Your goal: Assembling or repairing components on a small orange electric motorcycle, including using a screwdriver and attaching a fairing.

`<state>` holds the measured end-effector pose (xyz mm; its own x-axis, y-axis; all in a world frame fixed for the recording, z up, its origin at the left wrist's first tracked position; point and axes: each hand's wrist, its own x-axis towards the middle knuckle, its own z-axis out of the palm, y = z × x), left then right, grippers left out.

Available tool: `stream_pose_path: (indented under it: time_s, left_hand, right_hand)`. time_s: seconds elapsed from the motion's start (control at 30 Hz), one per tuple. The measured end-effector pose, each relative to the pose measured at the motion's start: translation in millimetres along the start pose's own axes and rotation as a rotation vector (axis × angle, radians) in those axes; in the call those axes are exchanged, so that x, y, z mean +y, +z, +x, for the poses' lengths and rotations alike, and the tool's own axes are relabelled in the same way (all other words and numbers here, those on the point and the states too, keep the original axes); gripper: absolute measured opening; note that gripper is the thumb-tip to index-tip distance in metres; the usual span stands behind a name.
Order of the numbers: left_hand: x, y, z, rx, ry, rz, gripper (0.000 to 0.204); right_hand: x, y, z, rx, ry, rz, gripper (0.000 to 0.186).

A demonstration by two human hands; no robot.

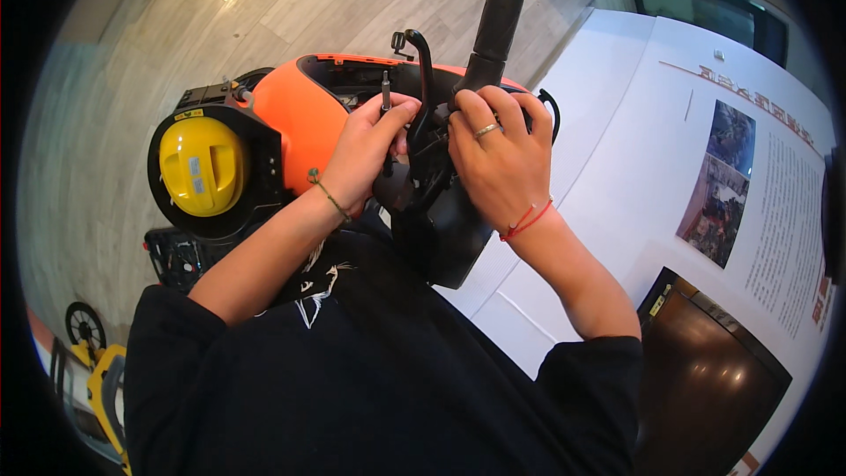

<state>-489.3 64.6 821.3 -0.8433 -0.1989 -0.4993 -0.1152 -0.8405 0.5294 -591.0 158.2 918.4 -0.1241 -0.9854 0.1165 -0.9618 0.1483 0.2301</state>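
My left hand [366, 141] is closed around a slim screwdriver [386, 92] with its metal tip pointing up. It is just left of a curved black brake lever [421, 70]. My right hand [500, 145] is pressed against the black handlebar controls, its fingertips bent down beside the base of the rubber grip [495, 31]. What those fingertips pinch, if anything, is hidden behind the hand. Both hands are over the handlebar of an orange scooter-like vehicle, whose orange body panel [300, 115] curves away to the left.
A yellow helmet-like dome [203, 167] sits in a round black surround at the left. Below it lies an open black tool case [176, 256]. A white printed panel [634, 132] stands on the right, with a dark screen [714, 379] below. A yellow wheeled frame [106, 383] is at lower left.
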Motion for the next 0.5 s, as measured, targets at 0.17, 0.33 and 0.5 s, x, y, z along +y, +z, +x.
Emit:
stream_pose_path:
  time_s: [0.17,0.33,0.5]
  left_hand:
    - [3.7,-2.4,5.3,-0.061,0.048,0.076,0.021]
    - [-0.7,-20.4,13.9,-0.096,0.006,-0.060,0.022]
    - [-7.0,-45.1,8.9,-0.039,-0.036,0.154,0.019]
  right_hand:
    - [2.7,-12.0,0.8,-0.039,0.197,0.195,0.011]
    - [8.7,-23.8,-23.1,0.048,0.654,0.571,0.031]
    - [-0.8,-24.0,-50.0,0.019,0.824,0.714,0.049]
